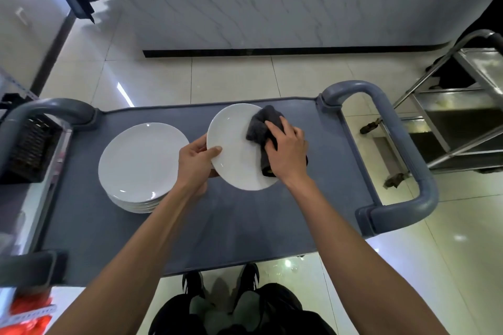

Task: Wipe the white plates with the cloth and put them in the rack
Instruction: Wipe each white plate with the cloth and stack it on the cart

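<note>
A white plate (234, 149) is held tilted above the grey cart top (245, 220). My left hand (197, 160) grips its left rim, thumb on the face and fingers behind. My right hand (285, 149) grips a dark grey cloth (262, 124) and presses it against the plate's right side. The cloth bunches up past the plate's upper right rim and wraps under its edge. A stack of several white plates (143, 163) sits on the cart to the left. A dark rack (30, 147) stands at the far left, partly cut off.
The cart has rounded grey handles at the left (49, 111) and right (402, 149) ends. A steel trolley (462, 117) stands on the tiled floor to the right. A marble-faced counter wall runs behind. Red items (30, 315) lie at the bottom left.
</note>
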The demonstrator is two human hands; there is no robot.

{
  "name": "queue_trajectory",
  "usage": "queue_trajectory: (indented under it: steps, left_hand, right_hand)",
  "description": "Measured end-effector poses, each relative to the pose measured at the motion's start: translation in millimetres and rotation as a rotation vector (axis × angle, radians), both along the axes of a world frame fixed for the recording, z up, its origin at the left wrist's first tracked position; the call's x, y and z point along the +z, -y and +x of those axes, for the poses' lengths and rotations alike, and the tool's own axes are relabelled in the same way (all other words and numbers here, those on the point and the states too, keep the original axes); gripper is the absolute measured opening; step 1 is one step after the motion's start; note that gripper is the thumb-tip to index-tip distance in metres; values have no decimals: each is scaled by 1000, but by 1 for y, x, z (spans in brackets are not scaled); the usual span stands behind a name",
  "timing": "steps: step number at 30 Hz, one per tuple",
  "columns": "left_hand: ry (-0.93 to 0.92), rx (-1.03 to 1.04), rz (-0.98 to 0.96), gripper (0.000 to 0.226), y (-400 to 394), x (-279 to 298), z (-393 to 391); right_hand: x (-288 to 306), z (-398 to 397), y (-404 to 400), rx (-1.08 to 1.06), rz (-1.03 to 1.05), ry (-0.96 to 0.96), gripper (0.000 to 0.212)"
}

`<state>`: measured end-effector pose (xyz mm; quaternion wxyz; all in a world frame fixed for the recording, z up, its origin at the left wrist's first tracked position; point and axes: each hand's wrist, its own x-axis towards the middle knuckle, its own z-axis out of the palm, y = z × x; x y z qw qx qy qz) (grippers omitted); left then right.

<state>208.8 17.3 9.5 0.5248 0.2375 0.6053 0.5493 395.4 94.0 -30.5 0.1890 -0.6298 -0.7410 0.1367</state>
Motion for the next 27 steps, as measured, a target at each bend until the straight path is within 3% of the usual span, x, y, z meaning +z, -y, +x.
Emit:
queue_trajectory:
  steps: [7, 16, 21, 27]
  left_hand:
    - [11, 92, 2, 35, -2, -2, 5]
    - [-11, 152, 23, 32, -6, -3, 15]
    - [-12, 220, 0, 27, -2, -6, 9]
    - [-41, 219, -5, 26, -2, -3, 2]
  right_hand:
    - [-14, 4, 34, 18, 27, -29, 41]
    - [-17, -25, 90, 191, 84, -132, 44]
    - [-26, -7, 91, 318, 163, -61, 42]
    - [-34, 24, 59, 177, 184, -19, 44]
